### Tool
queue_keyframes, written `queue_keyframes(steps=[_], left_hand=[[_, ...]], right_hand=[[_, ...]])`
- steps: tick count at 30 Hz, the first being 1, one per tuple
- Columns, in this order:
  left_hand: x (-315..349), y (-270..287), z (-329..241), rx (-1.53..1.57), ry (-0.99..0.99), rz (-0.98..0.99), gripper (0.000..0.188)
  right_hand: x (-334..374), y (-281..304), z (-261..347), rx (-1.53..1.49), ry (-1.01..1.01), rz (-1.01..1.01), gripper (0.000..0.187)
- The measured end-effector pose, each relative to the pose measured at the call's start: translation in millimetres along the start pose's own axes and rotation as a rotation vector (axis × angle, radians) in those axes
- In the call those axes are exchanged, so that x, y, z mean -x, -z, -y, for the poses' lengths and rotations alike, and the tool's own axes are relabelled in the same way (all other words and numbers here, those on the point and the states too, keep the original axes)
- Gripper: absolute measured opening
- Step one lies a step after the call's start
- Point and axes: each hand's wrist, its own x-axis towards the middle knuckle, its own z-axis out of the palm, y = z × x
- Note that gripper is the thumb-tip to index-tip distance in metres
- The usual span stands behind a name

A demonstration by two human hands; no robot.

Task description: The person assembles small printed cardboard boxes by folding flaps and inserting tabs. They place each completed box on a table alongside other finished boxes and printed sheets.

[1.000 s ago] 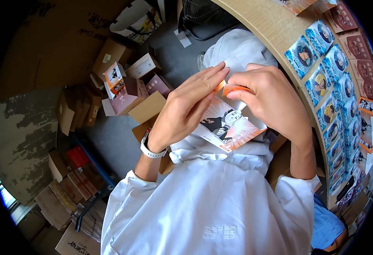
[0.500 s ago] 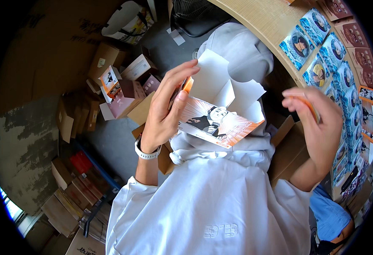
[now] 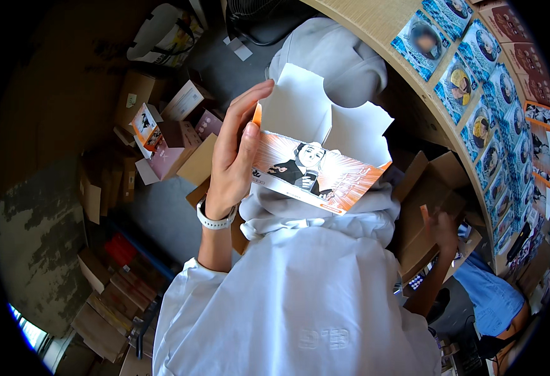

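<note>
My left hand (image 3: 232, 150) grips the left side of a small open-topped display box (image 3: 294, 172), thumb on its front and fingers behind. The box is tilted above my lap; white inside, with cut-out curved edges, it has an orange and white front printed with a drawn figure. No contents show in the part I can see into. Down at the right, my right hand (image 3: 443, 232) is over an open brown carton (image 3: 416, 235), its fingers dim and blurred. A small orange-edged piece of card (image 3: 424, 213) shows at its fingertips.
A wooden table (image 3: 366, 28) curves along the right, bearing rows of blue picture cards (image 3: 456, 88) and brown-red boxes (image 3: 532, 56). Opened cartons (image 3: 190, 103) and a white bag (image 3: 162, 37) lie on the left floor. Beyond the right carton, someone's blue-clothed leg (image 3: 488, 294) shows.
My right hand has dropped from beside the table to the brown carton, carrying the orange-edged piece. The display box and left hand sit slightly further left; the whole view has shifted a little.
</note>
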Motion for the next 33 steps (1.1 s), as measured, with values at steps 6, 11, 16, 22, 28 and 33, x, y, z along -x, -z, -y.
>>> queue_keyframes(steps=[6,11,16,22,28,33], left_hand=[[-4,-5,-5,-0.056,-0.05,0.103,0.038],[-3,-8,-14,-0.074,-0.021,0.134,0.036],[0,-11,-21,-0.133,-0.079,0.136,0.036],[0,-12,-22,-0.102,-0.036,0.123,0.037],[-5,-11,-12,-0.109,0.006,0.12,0.038],[-6,-15,-9,-0.073,0.002,0.116,0.037]], right_hand=[[-6,155,172,-0.755,0.436,-0.48,0.018],[-19,196,250,-0.71,0.909,-0.626,0.034],[-37,199,284,-0.566,0.999,-0.582,0.031],[-44,194,287,-0.664,1.032,-0.533,0.024],[-45,175,286,-0.571,1.06,-0.793,0.03],[-46,167,291,-0.696,1.01,-0.85,0.026]])
